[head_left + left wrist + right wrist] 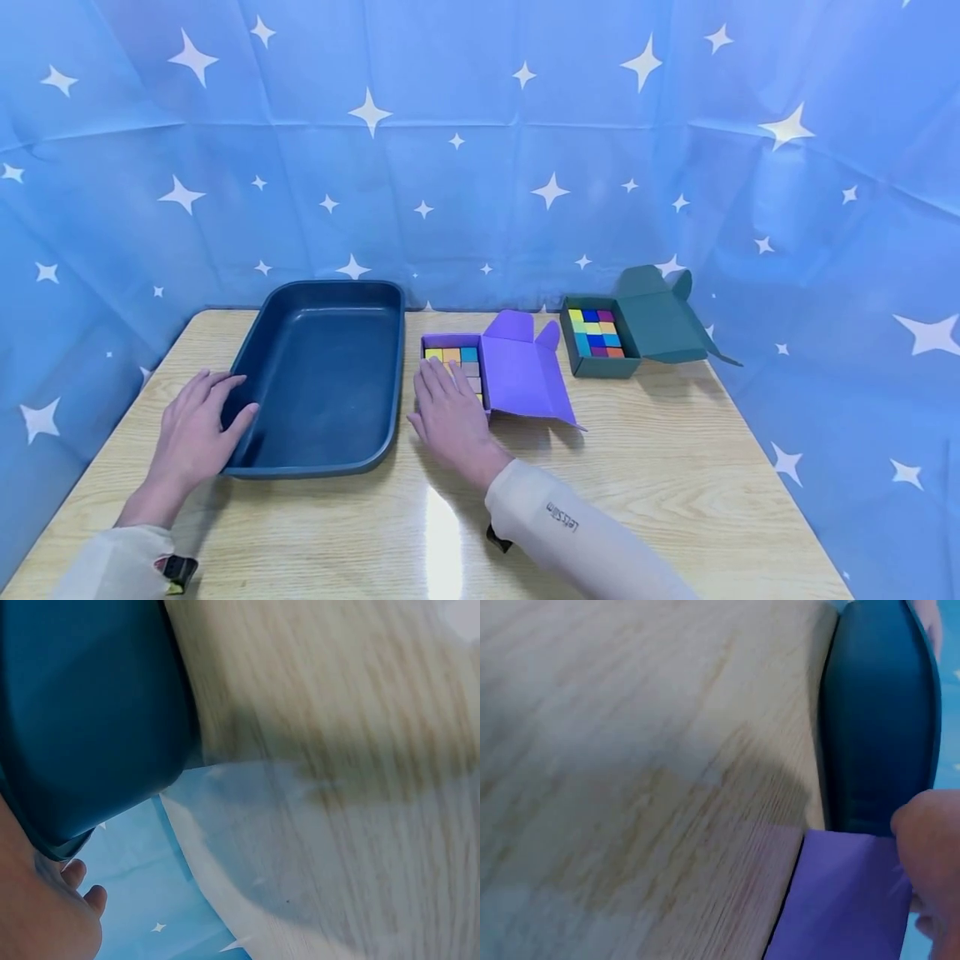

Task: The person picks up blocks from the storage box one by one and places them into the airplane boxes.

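My left hand (191, 433) is at the left rim of a dark blue tray (330, 392), its fingers relaxed and its thumb reaching over the edge. Its other fingertips show beyond the tray's rim in the left wrist view. My right hand (453, 421) lies over an open purple box (452, 340) with fingers stretched across the colored blocks (468, 354) inside. Yellow, orange, teal and grey blocks show around the fingers; the rest are covered by the hand. In the right wrist view the fingertips are hidden, so contact with a block cannot be told.
The purple box's lid (525, 379) is folded out to the right. Farther right stands a green box (606, 367) full of colored blocks, its lid (663, 325) also folded out. A blue curtain with white stars (480, 167) hangs behind the wooden table (637, 483).
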